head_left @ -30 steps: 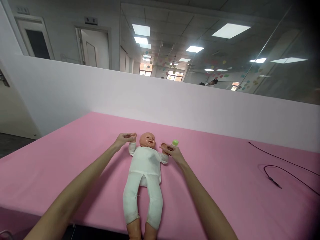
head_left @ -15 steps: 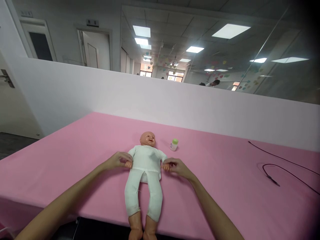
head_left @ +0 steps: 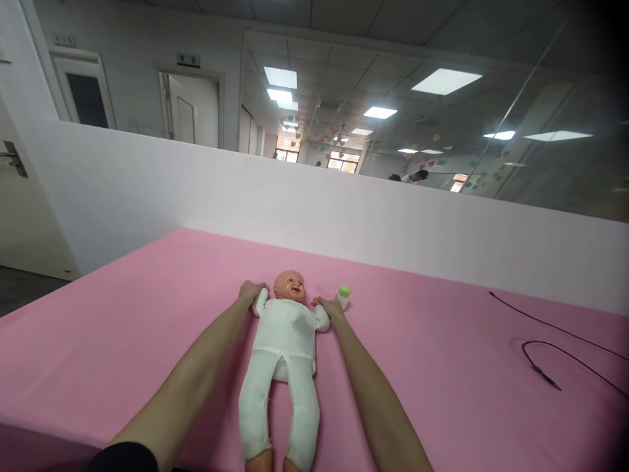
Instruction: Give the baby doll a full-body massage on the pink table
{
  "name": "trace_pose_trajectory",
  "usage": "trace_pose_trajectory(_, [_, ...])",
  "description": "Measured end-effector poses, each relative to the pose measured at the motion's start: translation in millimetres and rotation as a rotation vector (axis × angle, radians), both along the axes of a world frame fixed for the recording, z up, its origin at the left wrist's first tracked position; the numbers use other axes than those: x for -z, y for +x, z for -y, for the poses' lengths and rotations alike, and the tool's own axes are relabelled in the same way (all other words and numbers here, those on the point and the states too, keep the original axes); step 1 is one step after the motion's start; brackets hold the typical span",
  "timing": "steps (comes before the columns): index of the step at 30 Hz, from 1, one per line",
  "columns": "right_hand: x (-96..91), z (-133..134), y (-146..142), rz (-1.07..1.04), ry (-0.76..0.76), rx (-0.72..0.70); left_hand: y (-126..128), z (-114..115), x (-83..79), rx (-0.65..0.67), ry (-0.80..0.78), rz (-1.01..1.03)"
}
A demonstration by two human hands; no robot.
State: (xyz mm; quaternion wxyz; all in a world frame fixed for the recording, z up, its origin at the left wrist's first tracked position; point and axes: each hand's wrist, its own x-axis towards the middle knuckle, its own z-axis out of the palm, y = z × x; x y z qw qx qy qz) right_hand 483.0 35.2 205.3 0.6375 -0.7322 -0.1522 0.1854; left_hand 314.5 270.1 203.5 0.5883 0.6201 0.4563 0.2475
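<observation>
A baby doll (head_left: 285,334) in a white top and trousers lies on its back on the pink table cover (head_left: 422,393), its head toward the wall. Both its arms are bent up beside its head. My left hand (head_left: 251,290) is closed around the doll's hand on the left of the head. On the other side, my right hand (head_left: 330,307) grips the doll's other hand, whose small fingers show at the edge of my grasp. Just behind my right hand stands a small white bottle with a green cap (head_left: 344,297), partly covered by that hand.
A thin dark cable (head_left: 538,370) curls over the table's right side. Behind the table runs a low white wall (head_left: 344,210) with glass above it, where people's heads show beyond. A door (head_left: 24,216) is at the far left.
Both my hands have raised the doll's arms from beside its hips up to its head. The view has tilted slightly upward, so the doll's feet have left the frame.
</observation>
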Motion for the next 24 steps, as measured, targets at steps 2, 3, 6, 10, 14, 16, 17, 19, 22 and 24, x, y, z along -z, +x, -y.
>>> trace_pose_trajectory(2, [-3.5, 2.4, -3.3, 0.004, 0.000, -0.024, -4.6, 0.0, -5.7, 0.058, -0.003, 0.024])
trace_pose_trajectory(3, [-6.7, 6.1, -5.8, 0.009, 0.004, -0.047, -10.0, 0.7, -11.2, 0.098, 0.000, 0.056])
trace_pose_trajectory(6, [-19.4, 31.4, -16.5, 0.048, 0.022, -0.159, -42.8, 5.6, -31.9, 0.225, 0.031, 0.212])
trace_pose_trajectory(10, [-32.1, 85.7, -35.7, 0.227, -0.035, -0.630, -112.0, 20.7, -39.5, 0.685, 0.213, 0.407])
trace_pose_trajectory(14, [-29.3, 121.0, -56.4, 0.399, -0.182, -0.962, -161.7, 42.1, -6.1, 0.975, 0.481, 0.385])
trace_pose_trajectory(16, [-24.6, 126.8, -63.6, 0.481, -0.205, -0.972, -172.1, 50.4, 13.2, 0.961, 0.561, 0.378])
trace_pose_trajectory(17, [-22.9, 127.9, -65.5, 0.504, -0.209, -0.962, -174.5, 53.1, 19.8, 0.949, 0.579, 0.380])
trace_pose_trajectory(19, [-22.4, 127.2, -65.4, 0.497, -0.212, -0.949, -174.5, 55.3, 23.1, 0.943, 0.581, 0.392])
trace_pose_trajectory(22, [-30.1, 115.4, -54.2, 0.419, -0.137, -0.863, -158.3, 50.7, 3.1, 0.920, 0.519, 0.403])
trace_pose_trajectory(24, [-37.9, 96.8, -40.0, 0.369, -0.014, -0.660, -132.6, 43.0, -19.5, 0.788, 0.451, 0.430])
